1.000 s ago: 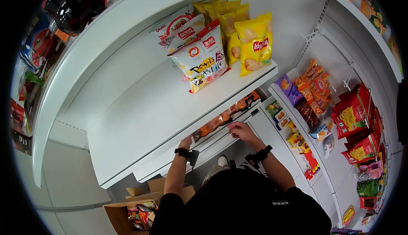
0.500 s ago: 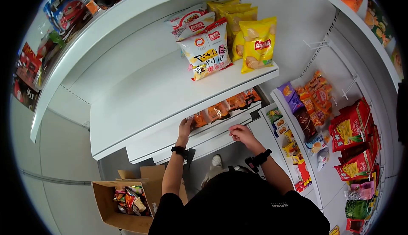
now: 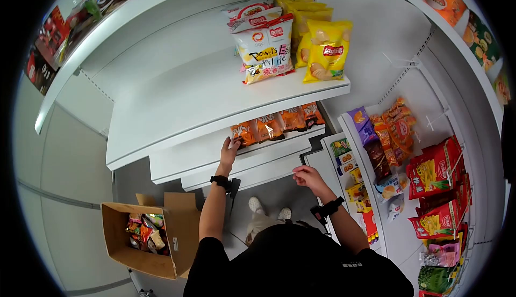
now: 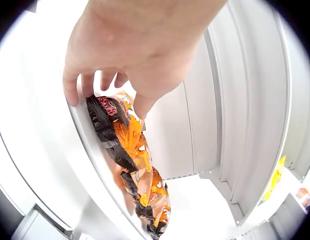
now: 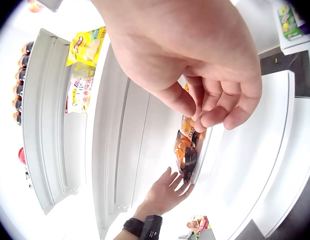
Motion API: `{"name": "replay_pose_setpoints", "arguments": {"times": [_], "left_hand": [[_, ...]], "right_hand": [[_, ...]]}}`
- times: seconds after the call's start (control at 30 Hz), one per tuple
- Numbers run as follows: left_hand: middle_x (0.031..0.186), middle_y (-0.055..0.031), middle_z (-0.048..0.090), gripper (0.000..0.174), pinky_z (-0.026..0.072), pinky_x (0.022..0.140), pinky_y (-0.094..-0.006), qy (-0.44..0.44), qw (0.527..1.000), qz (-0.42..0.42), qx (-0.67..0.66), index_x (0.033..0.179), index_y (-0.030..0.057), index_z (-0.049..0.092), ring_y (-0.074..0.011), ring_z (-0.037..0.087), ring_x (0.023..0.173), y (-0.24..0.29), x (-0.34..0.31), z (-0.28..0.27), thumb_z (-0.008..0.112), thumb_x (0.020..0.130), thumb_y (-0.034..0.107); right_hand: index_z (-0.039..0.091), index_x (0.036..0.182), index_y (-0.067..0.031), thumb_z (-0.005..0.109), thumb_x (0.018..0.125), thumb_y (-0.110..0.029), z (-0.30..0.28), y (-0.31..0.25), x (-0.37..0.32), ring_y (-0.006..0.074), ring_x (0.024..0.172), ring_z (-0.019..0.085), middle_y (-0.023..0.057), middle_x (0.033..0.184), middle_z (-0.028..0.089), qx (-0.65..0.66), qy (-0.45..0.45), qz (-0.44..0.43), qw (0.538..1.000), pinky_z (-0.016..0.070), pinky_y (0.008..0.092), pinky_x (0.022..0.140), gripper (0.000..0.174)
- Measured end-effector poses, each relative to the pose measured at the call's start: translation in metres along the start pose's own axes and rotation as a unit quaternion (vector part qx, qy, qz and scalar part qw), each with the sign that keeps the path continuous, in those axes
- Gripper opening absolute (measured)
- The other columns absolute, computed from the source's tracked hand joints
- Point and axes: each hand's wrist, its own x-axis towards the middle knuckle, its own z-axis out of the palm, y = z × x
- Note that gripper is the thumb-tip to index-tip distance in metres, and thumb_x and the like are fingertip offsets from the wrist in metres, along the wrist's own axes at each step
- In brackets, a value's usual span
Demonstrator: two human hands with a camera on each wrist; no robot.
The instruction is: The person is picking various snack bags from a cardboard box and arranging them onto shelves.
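Note:
Orange-and-black snack bags stand side by side in a row on the lower shelf (image 3: 193, 156). My left hand (image 3: 228, 154) is at the left end of this row, fingertips right at the end snack bag (image 3: 244, 134). The left wrist view shows that hand (image 4: 130, 50) with parted, slightly bent fingers over the near end of the orange-and-black bag (image 4: 130, 132). My right hand (image 3: 307, 178) hovers in front of the shelf edge, apart from the bags. Its fingers are loosely curled with nothing held, as the right wrist view of the hand (image 5: 195, 65) shows.
Above, a shelf (image 3: 177, 101) bears white chip bags (image 3: 264, 50) and yellow chip bags (image 3: 328, 52). At lower left a cardboard box (image 3: 180, 232) holds several snack packs. Side shelves on the right carry red snack bags (image 3: 438, 168) and small packs.
The head view has shifted, showing more of the orange bags and the cardboard box. My left hand has come out from under the upper shelf's edge to the row's end. The right hand stays free.

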Motion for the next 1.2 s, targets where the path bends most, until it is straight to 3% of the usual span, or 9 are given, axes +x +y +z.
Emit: {"name": "replay_pose_setpoints", "arguments": {"times": [0.03, 0.07, 0.17, 0.23, 0.3, 0.57, 0.83, 0.9, 1.2], "left_hand": [[0.113, -0.0040, 0.056, 0.063, 0.0408, 0.064, -0.0218, 0.016, 1.000, -0.015, -0.009, 0.136, -0.0002, 0.034, -0.0079, 0.048, 0.079, 0.000, -0.007, -0.002, 0.064, 0.085, 0.022], [0.127, -0.0091, 0.050, 0.070, 0.0413, 0.075, -0.0243, 0.009, 1.000, 0.024, 0.012, 0.138, 0.0014, 0.032, -0.0131, 0.050, 0.093, -0.021, -0.001, -0.010, 0.065, 0.084, 0.031], [0.135, -0.0122, 0.043, 0.072, 0.0407, 0.084, -0.0280, -0.003, 0.999, -0.034, 0.006, 0.138, 0.0018, 0.033, -0.0188, 0.048, 0.108, 0.003, -0.050, -0.019, 0.064, 0.083, 0.038], [0.136, -0.0120, 0.043, 0.071, 0.0387, 0.091, -0.0377, 0.004, 0.999, -0.041, 0.007, 0.137, 0.0032, 0.035, -0.0241, 0.045, 0.117, -0.013, -0.067, -0.036, 0.062, 0.083, 0.042], [0.135, -0.0101, 0.042, 0.067, 0.0333, 0.098, -0.0420, -0.009, 0.997, -0.070, -0.026, 0.136, 0.0045, 0.035, -0.0236, 0.038, 0.126, -0.018, -0.093, -0.058, 0.059, 0.085, 0.041], [0.107, -0.0001, 0.061, 0.041, 0.0439, 0.082, -0.0290, 0.124, 0.978, -0.115, -0.124, 0.117, 0.0076, 0.053, -0.0125, 0.056, 0.094, -0.072, -0.211, -0.188, 0.058, 0.088, 0.036], [0.106, -0.0024, 0.060, 0.040, 0.0466, 0.075, -0.0279, 0.261, 0.932, -0.113, -0.223, 0.115, 0.0065, 0.054, -0.0120, 0.057, 0.086, -0.139, -0.342, -0.339, 0.059, 0.087, 0.035], [0.100, 0.0003, 0.060, 0.031, 0.0469, 0.067, -0.0244, 0.302, 0.913, -0.110, -0.251, 0.110, 0.0074, 0.056, -0.0097, 0.056, 0.079, -0.148, -0.366, -0.366, 0.058, 0.089, 0.030], [0.104, -0.0029, 0.060, 0.037, 0.0460, 0.072, -0.0274, 0.368, 0.878, -0.133, -0.275, 0.111, 0.0074, 0.056, -0.0132, 0.058, 0.082, -0.168, -0.438, -0.438, 0.060, 0.087, 0.034]], "right_hand": [[0.059, 0.100, -0.0025, 0.052, 0.088, -0.010, 0.003, -0.001, -0.003, 0.0095, 0.067, 0.055, 0.0049, 0.083, 0.060, 0.004, 0.000, -0.002, 1.000, 0.0486, 0.0233, 0.064, 0.016], [0.059, 0.099, -0.0022, 0.053, 0.087, -0.010, 0.009, -0.002, -0.004, 0.0100, 0.066, 0.054, 0.0056, 0.082, 0.060, 0.007, -0.002, -0.003, 1.000, 0.0477, 0.0231, 0.062, 0.016], [0.059, 0.098, -0.0016, 0.053, 0.087, -0.009, 0.027, 0.001, 0.004, 0.0105, 0.064, 0.053, 0.0063, 0.081, 0.060, 0.000, -0.034, 0.005, 0.999, 0.0470, 0.0234, 0.060, 0.015], [0.059, 0.099, -0.0020, 0.053, 0.088, -0.010, 0.044, 0.003, 0.011, 0.0103, 0.064, 0.054, 0.0057, 0.081, 0.060, -0.014, -0.063, 0.015, 0.998, 0.0474, 0.0239, 0.061, 0.015], [0.059, 0.100, -0.0029, 0.052, 0.089, -0.011, 0.067, 0.006, 0.017, 0.0096, 0.066, 0.055, 0.0044, 0.082, 0.060, -0.033, -0.092, 0.030, 0.995, 0.0479, 0.0245, 0.063, 0.016], [0.057, 0.102, -0.0015, 0.052, 0.087, -0.011, 0.198, 0.041, 0.036, 0.0098, 0.066, 0.054, 0.0054, 0.082, 0.059, -0.115, -0.233, 0.087, 0.962, 0.0484, 0.0251, 0.064, 0.019], [0.058, 0.100, -0.0027, 0.053, 0.086, -0.013, 0.355, 0.095, 0.015, 0.0107, 0.071, 0.054, 0.0043, 0.082, 0.058, -0.127, -0.333, 0.143, 0.923, 0.0474, 0.0263, 0.069, 0.018], [0.059, 0.099, -0.0042, 0.053, 0.085, -0.014, 0.389, 0.116, 0.017, 0.0102, 0.070, 0.054, 0.0041, 0.082, 0.059, -0.118, -0.349, 0.155, 0.917, 0.0480, 0.0264, 0.068, 0.018], [0.053, 0.106, -0.0057, 0.052, 0.088, -0.016, 0.506, 0.175, 0.018, 0.0141, 0.073, 0.055, 0.0077, 0.086, 0.060, -0.114, -0.332, 0.209, 0.913, 0.0488, 0.0301, 0.069, 0.021]]}}
